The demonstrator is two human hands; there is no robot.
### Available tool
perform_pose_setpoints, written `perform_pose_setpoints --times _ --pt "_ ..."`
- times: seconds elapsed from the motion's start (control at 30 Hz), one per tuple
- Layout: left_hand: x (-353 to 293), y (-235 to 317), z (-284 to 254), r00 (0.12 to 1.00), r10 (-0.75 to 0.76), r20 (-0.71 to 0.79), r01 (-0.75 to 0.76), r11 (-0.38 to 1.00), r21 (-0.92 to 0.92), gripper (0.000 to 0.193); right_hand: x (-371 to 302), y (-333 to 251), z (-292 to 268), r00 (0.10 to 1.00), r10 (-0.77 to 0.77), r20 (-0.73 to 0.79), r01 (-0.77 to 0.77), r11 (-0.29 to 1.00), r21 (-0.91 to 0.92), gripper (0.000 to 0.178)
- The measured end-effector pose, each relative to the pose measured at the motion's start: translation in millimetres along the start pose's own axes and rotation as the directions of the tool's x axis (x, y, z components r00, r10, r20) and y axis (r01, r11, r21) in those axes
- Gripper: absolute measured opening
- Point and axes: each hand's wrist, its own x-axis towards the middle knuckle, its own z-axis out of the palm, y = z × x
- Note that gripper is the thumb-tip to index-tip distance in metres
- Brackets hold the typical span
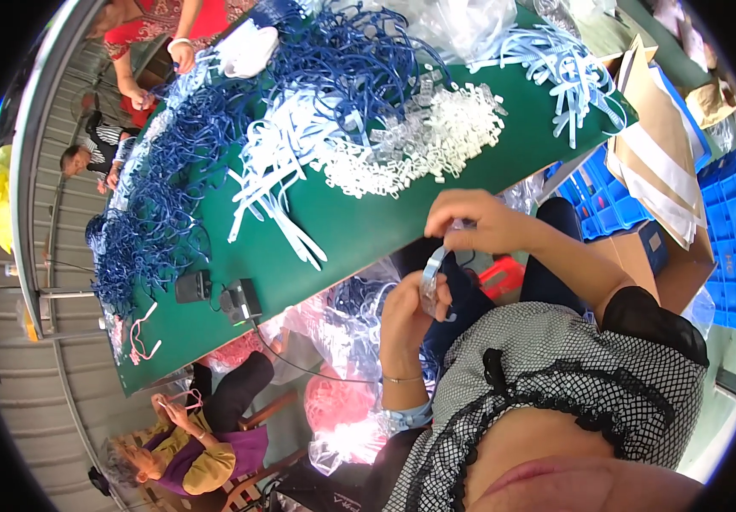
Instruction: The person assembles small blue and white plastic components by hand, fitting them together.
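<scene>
My left hand [406, 311] is closed round a pale blue strap [431, 275], which stands out above its fingers along with something clear and glossy. Just above and to the right, my right hand [475, 220] pinches the strap's upper end, where a small translucent piece shows at the fingertips. Both hands are over my lap, by the edge of the green table [368, 235]. On the table nearest them lies a heap of small white and clear plastic pieces [402, 158]. More pale blue straps [278, 162] spread to its left, and another bunch [564, 68] lies at the right.
Dark blue cords [163, 188] cover the table's far and left parts. Two black devices [240, 301] sit at its near edge, one trailing a cable. Blue crates [730, 239] and a cardboard box [683, 264] stand right. Co-workers sit at left; one holds a pink strap [185, 398].
</scene>
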Motion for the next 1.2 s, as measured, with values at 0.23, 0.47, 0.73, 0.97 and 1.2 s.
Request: perform_pose_setpoints --times 0.23,0.47,0.73,0.97,1.2 --pt "-34.4 6.3 3.1 0.794 0.49 0.36 -0.234 0.793 -0.563 0.046 78.2 38.0 -51.0 0.933 -0.052 -0.357 -0.14 0.859 -0.492 0.019" --pt "-17.4 69.6 46.7 0.006 0.664 0.748 -0.133 0.742 -0.657 0.029 138.9 67.7 -52.4 0.901 0.115 -0.418 -0.39 0.637 -0.666 0.022" --pt "17.9 35.4 30.6 0.967 0.251 0.051 -0.252 0.892 0.376 0.031 91.2 10.0 -43.4 0.917 -0.312 -0.25 0.044 0.7 -0.713 0.011" --pt "48.9 22.9 0.3 0.997 -0.016 0.082 0.041 0.949 -0.314 0.068 6.8 -31.1 -21.1 0.852 -0.45 0.269 0.507 0.578 -0.639 0.009" --pt "55.8 -15.9 26.9 0.988 -0.11 -0.108 0.113 0.993 0.021 0.035 -35.8 -7.1 -36.2 0.915 -0.343 0.21 0.402 0.748 -0.529 0.009"
